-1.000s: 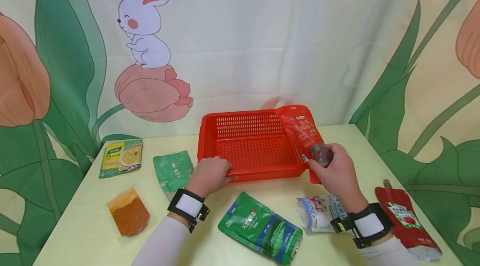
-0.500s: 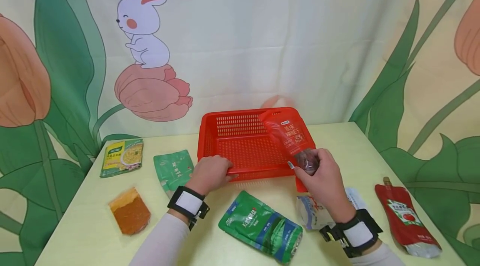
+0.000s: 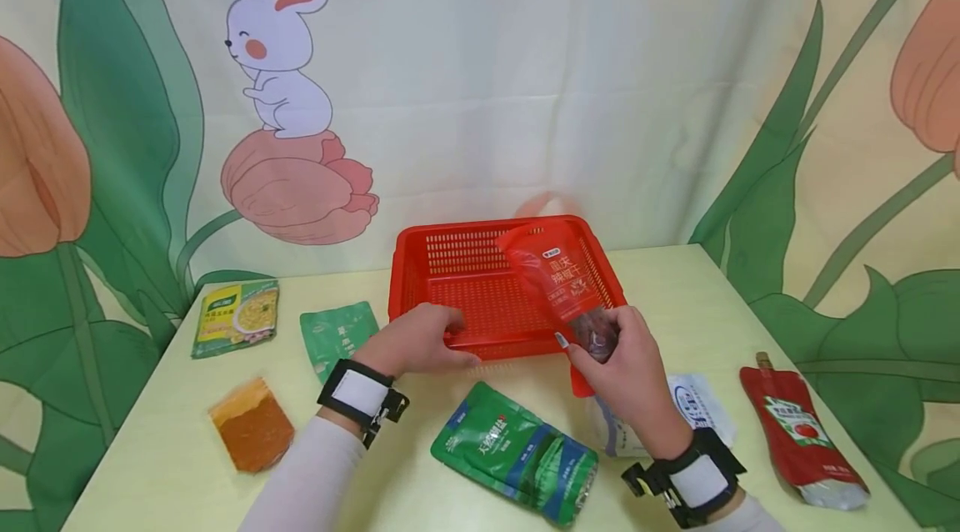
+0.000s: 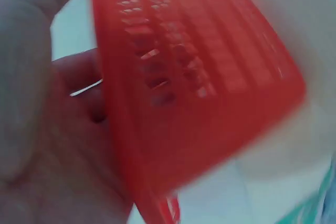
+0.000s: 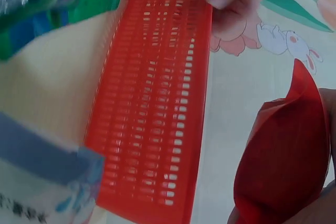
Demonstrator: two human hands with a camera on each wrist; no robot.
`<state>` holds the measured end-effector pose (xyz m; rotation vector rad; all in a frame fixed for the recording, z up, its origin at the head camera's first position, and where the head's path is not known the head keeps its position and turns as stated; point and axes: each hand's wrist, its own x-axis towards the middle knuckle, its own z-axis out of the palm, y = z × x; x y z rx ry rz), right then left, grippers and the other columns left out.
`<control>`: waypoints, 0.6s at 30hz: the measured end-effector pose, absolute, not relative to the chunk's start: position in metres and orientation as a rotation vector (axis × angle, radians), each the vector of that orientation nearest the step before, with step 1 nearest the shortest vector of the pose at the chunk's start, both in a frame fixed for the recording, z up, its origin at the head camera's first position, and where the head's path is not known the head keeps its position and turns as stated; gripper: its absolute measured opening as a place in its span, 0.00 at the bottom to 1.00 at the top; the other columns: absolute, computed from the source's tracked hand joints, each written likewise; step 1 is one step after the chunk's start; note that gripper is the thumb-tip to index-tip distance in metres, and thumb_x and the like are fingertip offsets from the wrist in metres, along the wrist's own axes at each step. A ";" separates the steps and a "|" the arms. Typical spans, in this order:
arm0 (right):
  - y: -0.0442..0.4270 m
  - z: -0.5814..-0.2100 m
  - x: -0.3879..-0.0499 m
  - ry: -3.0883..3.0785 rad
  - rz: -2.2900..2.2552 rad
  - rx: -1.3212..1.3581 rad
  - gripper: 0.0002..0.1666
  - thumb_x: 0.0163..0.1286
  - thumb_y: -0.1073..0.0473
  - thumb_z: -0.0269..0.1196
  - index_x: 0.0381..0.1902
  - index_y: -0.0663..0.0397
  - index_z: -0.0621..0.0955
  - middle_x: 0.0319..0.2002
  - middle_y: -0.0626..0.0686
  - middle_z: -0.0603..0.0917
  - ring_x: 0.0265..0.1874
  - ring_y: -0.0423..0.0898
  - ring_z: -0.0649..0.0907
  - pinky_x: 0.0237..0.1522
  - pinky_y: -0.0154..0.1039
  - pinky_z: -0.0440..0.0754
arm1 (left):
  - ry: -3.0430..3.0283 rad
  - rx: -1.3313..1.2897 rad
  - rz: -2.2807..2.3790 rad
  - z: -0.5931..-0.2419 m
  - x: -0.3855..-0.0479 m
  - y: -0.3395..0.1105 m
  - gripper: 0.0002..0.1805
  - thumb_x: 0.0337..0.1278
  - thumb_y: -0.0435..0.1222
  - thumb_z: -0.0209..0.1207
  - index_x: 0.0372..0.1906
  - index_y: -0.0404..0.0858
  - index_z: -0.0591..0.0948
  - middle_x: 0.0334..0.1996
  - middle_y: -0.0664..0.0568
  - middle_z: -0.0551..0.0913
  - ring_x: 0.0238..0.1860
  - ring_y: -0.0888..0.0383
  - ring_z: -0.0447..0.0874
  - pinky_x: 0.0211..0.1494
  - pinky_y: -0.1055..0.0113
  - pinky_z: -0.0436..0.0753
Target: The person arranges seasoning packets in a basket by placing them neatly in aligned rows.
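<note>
A red plastic basket (image 3: 517,346) with slotted walls stands at the back middle of the table in the head view. At its front left corner my left hand (image 3: 420,340) has fingers and thumb on either side of the rim; the left wrist view, though blurred, shows this basket wall (image 4: 210,108) beside the palm. My right hand (image 3: 626,365) grips a red food pouch (image 3: 555,269) by its lower end, where a clear window shows dark contents. The pouch's upper part leans over the basket's right side. In the right wrist view the pouch (image 5: 289,156) appears at the right edge.
A green-and-blue pouch (image 3: 517,453) lies in front of the basket. A white pouch (image 3: 697,407) sits partly under my right forearm, and a ketchup pouch (image 3: 802,432) farther right. Leftward are a green pouch (image 3: 337,336), a yellow soup packet (image 3: 236,319) and a brown-orange packet (image 3: 252,425).
My right hand has moved left with the red pouch, bringing it farther over the basket. The fingers and thumb of my left hand have spread a little at the rim.
</note>
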<state>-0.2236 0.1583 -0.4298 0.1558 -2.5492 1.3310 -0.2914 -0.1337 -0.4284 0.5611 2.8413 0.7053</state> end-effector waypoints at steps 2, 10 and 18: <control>0.155 -0.432 -0.221 -2.521 1.337 0.190 0.32 0.61 0.59 0.75 0.56 0.58 0.69 0.52 0.57 0.76 0.53 0.54 0.80 0.49 0.54 0.88 | 2.796 0.575 0.924 -0.426 -0.286 -0.127 0.33 0.50 0.58 0.74 0.59 0.46 0.83 0.46 0.57 0.87 0.46 0.57 0.83 0.48 0.60 0.87; 0.142 -0.435 -0.213 -2.399 1.383 0.344 0.36 0.58 0.63 0.77 0.55 0.57 0.67 0.56 0.59 0.76 0.51 0.54 0.84 0.50 0.56 0.88 | 2.151 0.493 1.998 -0.429 -0.239 -0.074 0.30 0.64 0.52 0.66 0.68 0.51 0.75 0.63 0.56 0.82 0.64 0.54 0.82 0.68 0.51 0.80; 0.133 -0.436 -0.200 -2.306 1.304 0.441 0.38 0.51 0.65 0.79 0.52 0.56 0.67 0.55 0.55 0.74 0.54 0.48 0.81 0.50 0.51 0.88 | 1.663 0.182 2.415 -0.427 -0.213 -0.028 0.31 0.67 0.47 0.65 0.71 0.42 0.72 0.67 0.49 0.79 0.66 0.52 0.77 0.72 0.49 0.75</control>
